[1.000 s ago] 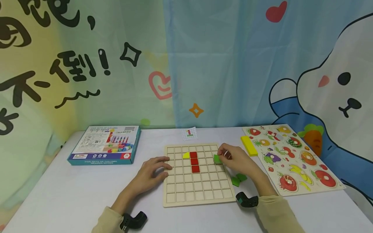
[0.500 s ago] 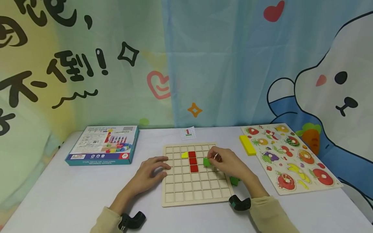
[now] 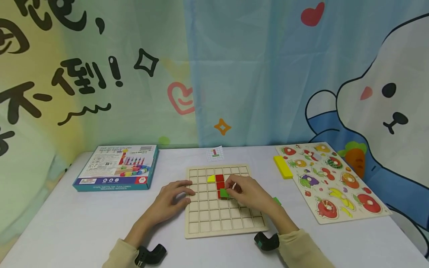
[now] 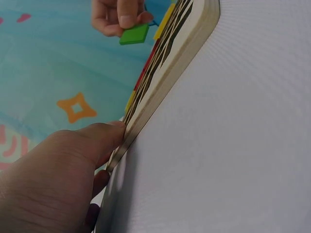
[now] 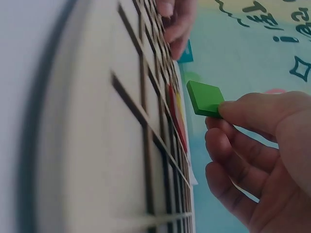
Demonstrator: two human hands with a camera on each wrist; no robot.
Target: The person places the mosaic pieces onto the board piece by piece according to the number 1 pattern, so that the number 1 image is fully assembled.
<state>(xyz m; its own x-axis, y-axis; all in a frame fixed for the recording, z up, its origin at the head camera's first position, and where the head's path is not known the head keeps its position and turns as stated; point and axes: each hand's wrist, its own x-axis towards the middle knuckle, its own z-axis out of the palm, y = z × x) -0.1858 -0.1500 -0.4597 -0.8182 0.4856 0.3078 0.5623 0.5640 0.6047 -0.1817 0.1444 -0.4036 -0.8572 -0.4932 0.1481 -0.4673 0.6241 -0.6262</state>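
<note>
White table (image 3: 67,230): box (image 3: 115,167) lies left; small card (image 3: 215,153) sits beyond gridded board (image 3: 207,216). Fruit-picture board (image 3: 355,219) lies right; green tile (image 3: 277,201) between, part-hidden.

Both bare forearms emerge from loose beige sleeves (image 3: 122,256) and slant inward. The bare left hand (image 3: 171,198) lies with its back upward, its fingers (image 3: 182,182) reaching to the person's right, slightly bent and relaxed, its thumb (image 4: 99,138) extended below them. The bare right hand (image 3: 247,190) points to the person's left, thumb (image 5: 250,112) and forefinger pinched, the remaining fingers curled inward.
</note>
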